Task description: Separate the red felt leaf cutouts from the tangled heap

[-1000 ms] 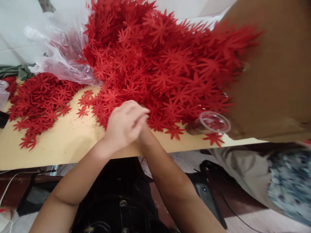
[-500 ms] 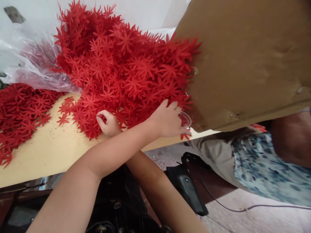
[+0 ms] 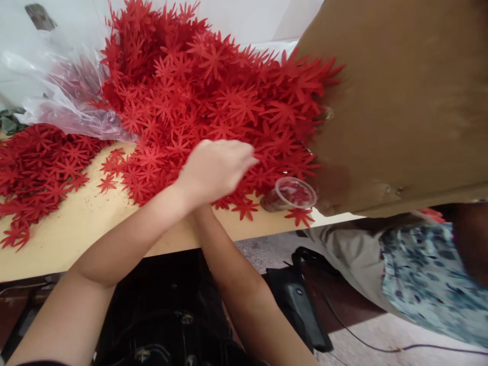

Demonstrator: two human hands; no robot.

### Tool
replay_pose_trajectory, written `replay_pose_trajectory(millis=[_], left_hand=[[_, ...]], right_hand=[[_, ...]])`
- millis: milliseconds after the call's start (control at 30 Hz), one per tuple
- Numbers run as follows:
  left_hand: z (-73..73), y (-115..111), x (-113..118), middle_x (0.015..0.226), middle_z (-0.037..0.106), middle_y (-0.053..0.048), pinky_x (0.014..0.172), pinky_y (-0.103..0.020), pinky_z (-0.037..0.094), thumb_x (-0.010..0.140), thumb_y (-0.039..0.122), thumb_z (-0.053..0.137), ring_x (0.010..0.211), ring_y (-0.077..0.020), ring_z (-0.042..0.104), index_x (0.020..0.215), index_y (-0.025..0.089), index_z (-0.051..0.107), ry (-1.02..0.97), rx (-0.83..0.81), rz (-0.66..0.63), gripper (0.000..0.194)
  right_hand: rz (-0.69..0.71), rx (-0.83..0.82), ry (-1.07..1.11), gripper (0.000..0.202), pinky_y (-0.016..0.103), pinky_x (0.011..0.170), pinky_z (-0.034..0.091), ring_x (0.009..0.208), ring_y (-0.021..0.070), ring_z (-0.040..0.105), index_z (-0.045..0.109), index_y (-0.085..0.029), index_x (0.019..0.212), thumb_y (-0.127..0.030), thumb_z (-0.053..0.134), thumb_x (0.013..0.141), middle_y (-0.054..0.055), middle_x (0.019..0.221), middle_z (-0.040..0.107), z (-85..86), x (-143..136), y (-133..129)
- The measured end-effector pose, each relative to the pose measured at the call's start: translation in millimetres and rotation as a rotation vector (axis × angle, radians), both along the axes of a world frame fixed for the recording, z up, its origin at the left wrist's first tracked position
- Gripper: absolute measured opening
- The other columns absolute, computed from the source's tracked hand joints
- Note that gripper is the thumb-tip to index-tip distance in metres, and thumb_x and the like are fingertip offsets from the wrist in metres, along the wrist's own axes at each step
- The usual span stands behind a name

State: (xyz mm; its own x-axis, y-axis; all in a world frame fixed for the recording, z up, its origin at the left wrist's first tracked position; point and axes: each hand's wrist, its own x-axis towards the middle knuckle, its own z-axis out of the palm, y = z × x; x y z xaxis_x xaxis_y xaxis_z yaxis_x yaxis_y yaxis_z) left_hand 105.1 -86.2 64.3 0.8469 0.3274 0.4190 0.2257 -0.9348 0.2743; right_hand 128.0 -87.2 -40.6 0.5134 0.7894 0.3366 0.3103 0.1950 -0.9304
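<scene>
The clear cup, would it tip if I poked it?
The clear cup is probably light: its see-through wall looks thin. Nothing visible clamps it, so a poke might tip it. It could roll too, because its rim is round.

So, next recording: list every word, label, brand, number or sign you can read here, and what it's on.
None can be read.
Small pale mark on the black object below the table: too small to make out.
I can make out no lettering on the brown cardboard, clear cup, plastic bag or red pieces.
</scene>
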Motion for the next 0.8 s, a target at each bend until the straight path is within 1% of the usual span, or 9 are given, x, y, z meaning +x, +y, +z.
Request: replay_pose_trajectory(millis=[67,133,233,333,400,467,600,700,800], left_hand=[[-8.5,20,-37,0.084,0.062,-0.005,0.080,-0.033,0.042,0.087,0.037,0.042,0.085,-0.0175,0.057,0.079,0.016,0.060,-0.074,-0.098,0.195,0.029],[-25.0,37,-68,0.093,0.062,-0.006,0.083,-0.033,0.043,0.079,0.041,0.055,0.089,-0.0178,0.056,0.090,0.016,0.060,-0.149,-0.211,0.345,0.028],[-51.6,47,-97,0.101,0.060,-0.009,0.080,-0.032,0.046,0.072,0.041,0.062,0.085,-0.0156,0.057,0.103,0.014,0.057,-0.253,-0.554,0.446,0.042],[-67.4,45,-101,0.083,0.062,-0.004,0.073,-0.027,0.046,0.072,0.034,0.061,0.073,-0.0108,0.056,0.087,0.014,0.060,-0.379,-0.871,0.345,0.025],[-71.9,42,-98,0.068,0.057,0.001,0.067,-0.023,0.044,0.074,0.028,0.058,0.064,-0.0079,0.052,0.071,0.015,0.057,-0.471,-0.982,0.302,0.013],[-74.4,42,-94,0.062,0.052,0.004,0.063,-0.022,0.041,0.074,0.023,0.057,0.059,-0.0064,0.048,0.064,0.016,0.054,-0.548,-1.027,0.314,0.013],[-79.8,45,-91,0.068,0.055,0.004,0.069,-0.021,0.042,0.071,0.013,0.056,0.064,-0.0059,0.050,0.070,0.016,0.055,-0.644,-1.081,0.381,0.003],[-82.4,45,-90,0.074,0.058,0.003,0.075,-0.021,0.043,0.067,0.004,0.053,0.070,-0.0056,0.053,0.076,0.015,0.056,-0.700,-1.134,0.405,0.014],[-81.5,44,-92,0.078,0.060,0.002,0.075,-0.020,0.043,0.066,0.004,0.053,0.071,-0.0057,0.054,0.077,0.016,0.058,-0.717,-1.150,0.367,0.017]], right_hand=[[-0.035,0.028,0.054,0.028,0.017,0.064,0.049,0.067,0.0064,0.056,0.061,-0.013,0.082,-0.030,0.039,0.087,-0.003,0.066,0.059,0.0,2,0],[-0.064,0.061,0.159,0.019,0.017,0.062,0.048,0.063,0.0054,0.053,0.059,-0.014,0.086,-0.030,0.048,0.082,-0.004,0.070,0.058,-0.1,1,-2],[0.009,0.089,0.283,0.012,0.021,0.060,0.046,0.060,0.0066,0.051,0.054,-0.019,0.087,-0.027,0.054,0.079,-0.003,0.071,0.055,0.7,-4,-7],[0.113,0.083,0.247,0.015,0.023,0.062,0.044,0.063,0.0080,0.050,0.053,-0.020,0.087,-0.031,0.053,0.078,-0.001,0.074,0.054,2.9,-11,-12],[0.152,0.073,0.208,0.018,0.024,0.063,0.044,0.065,0.0086,0.050,0.053,-0.020,0.089,-0.034,0.053,0.078,-0.001,0.077,0.054,4.0,-14,-14],[0.170,0.055,0.190,0.020,0.025,0.065,0.045,0.066,0.0093,0.050,0.053,-0.020,0.091,-0.035,0.052,0.079,0.000,0.078,0.054,4.2,-15,-16],[0.129,0.054,0.204,0.023,0.028,0.074,0.047,0.075,0.0112,0.054,0.052,-0.019,0.094,-0.032,0.056,0.075,0.002,0.085,0.057,1.7,-14,-16],[0.105,0.068,0.268,0.026,0.030,0.078,0.048,0.081,0.0123,0.057,0.052,-0.019,0.094,-0.028,0.060,0.070,0.004,0.090,0.059,-1.5,-14,-14],[0.106,0.036,0.308,0.020,0.030,0.074,0.048,0.075,0.0122,0.057,0.054,-0.019,0.085,-0.029,0.060,0.069,0.003,0.083,0.061,-4.1,-14,-12]])
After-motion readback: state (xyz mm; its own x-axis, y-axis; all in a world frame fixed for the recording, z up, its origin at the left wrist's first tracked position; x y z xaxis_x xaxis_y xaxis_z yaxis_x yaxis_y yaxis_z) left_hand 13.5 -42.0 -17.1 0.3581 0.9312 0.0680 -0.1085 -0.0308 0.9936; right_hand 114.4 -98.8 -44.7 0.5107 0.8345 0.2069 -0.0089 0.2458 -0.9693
